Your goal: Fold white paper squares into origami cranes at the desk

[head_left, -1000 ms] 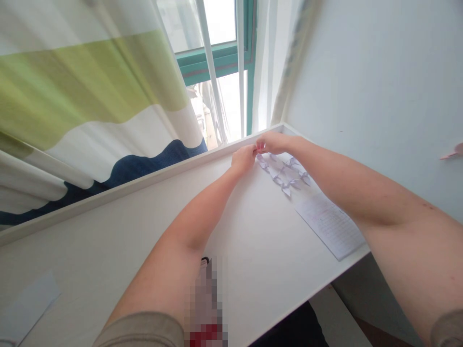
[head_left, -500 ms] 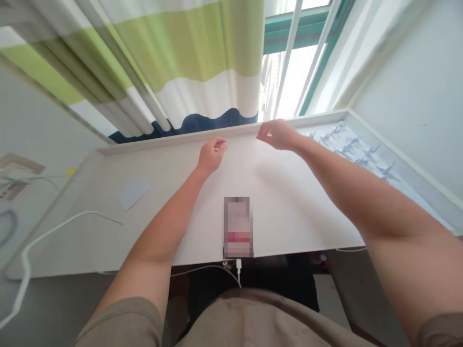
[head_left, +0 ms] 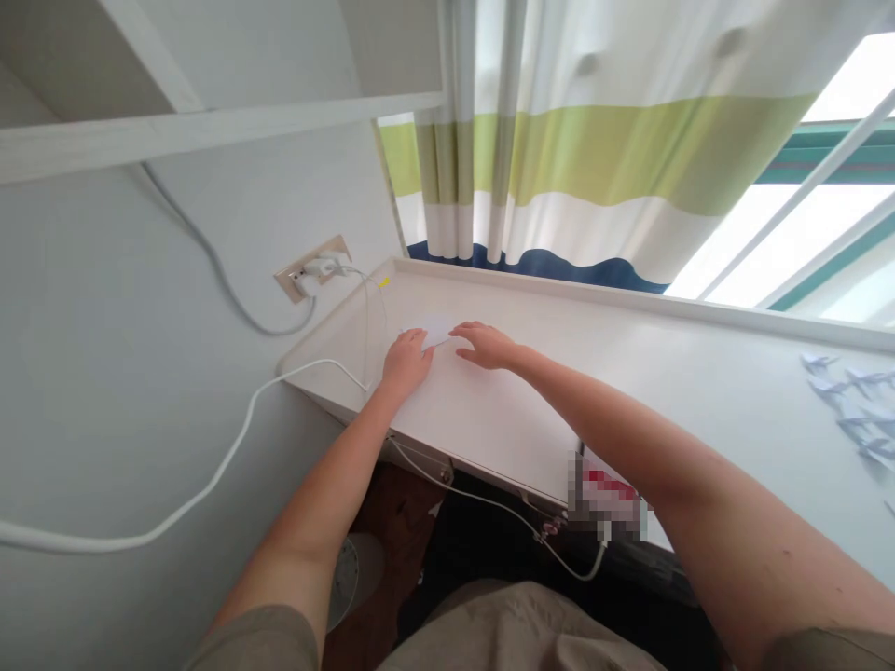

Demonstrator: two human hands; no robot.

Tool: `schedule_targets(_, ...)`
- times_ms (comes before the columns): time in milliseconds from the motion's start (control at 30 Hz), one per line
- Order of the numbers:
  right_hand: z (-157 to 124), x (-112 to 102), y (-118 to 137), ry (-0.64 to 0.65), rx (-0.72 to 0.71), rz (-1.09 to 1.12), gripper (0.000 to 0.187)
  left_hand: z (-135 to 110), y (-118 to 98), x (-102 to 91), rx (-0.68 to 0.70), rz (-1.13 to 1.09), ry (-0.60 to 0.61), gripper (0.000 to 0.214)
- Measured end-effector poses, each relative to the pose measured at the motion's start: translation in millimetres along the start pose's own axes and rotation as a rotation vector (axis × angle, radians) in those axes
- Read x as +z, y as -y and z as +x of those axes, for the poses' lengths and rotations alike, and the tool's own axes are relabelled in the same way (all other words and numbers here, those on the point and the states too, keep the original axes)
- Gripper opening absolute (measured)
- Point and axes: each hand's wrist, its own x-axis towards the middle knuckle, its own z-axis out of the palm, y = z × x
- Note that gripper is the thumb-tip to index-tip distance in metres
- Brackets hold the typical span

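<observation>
A small white sheet of paper (head_left: pixel 437 332) lies on the white desk (head_left: pixel 531 401), toward its left end. My left hand (head_left: pixel 408 362) rests at the paper's left edge, fingers stretched over it and thumb apart. At the right edge of the sheet is my right hand (head_left: pixel 488 346), its fingers extended and its thumb spread below them. Whether the right fingertips touch the paper is hard to tell. Neither hand is closed around anything.
A phone (head_left: pixel 608 499), blurred out, lies at the desk's front edge with a white charging cable (head_left: pixel 594 564). Several folded paper cranes (head_left: pixel 863 410) stand at the right. Plugs fill a wall socket (head_left: pixel 314 268) at the left; a white cord (head_left: pixel 241 433) hangs before it.
The view has swung left. Both hands have moved from the desk's back middle to the paper on the left, and their curled fingers have straightened.
</observation>
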Motion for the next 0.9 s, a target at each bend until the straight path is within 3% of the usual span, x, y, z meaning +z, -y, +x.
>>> schedule_targets(133, 39.1, 21.2, 17.0, 0.036, -0.066, -0.054, 0.056, -6.5, 14.5, -1.5, 0.0, 0.067, 0.074, 0.037)
schedule_targets(233, 54.3, 27.6, 17.9, 0.056, -0.135, -0.137, 0.041, -11.7, 17.6, 1.9, 0.001, 0.051, 0.07, 0.027)
schedule_targets(333, 58.0, 29.0, 11.7, 0.039, -0.26, -0.224, 0.028, -16.0, 17.9, 5.3, 0.006, 0.045, 0.054, 0.026)
schedule_targets(500, 51.4, 30.0, 8.1, 0.011, -0.453, -0.359, 0.03, -16.8, 14.9, 8.4, 0.051, 0.112, 0.028, 0.029)
schedule_targets(733, 58.0, 18.8, 27.6, 0.06, -0.412, -0.49, 0.034, -5.4, 16.8, 5.7, 0.108, 0.162, 0.007, 0.037)
schedule_targets(900, 61.3, 9.5, 29.9, 0.027, -0.312, -0.41, 0.03, 1.1, 21.3, 0.8, 0.081, 0.101, -0.007, 0.031)
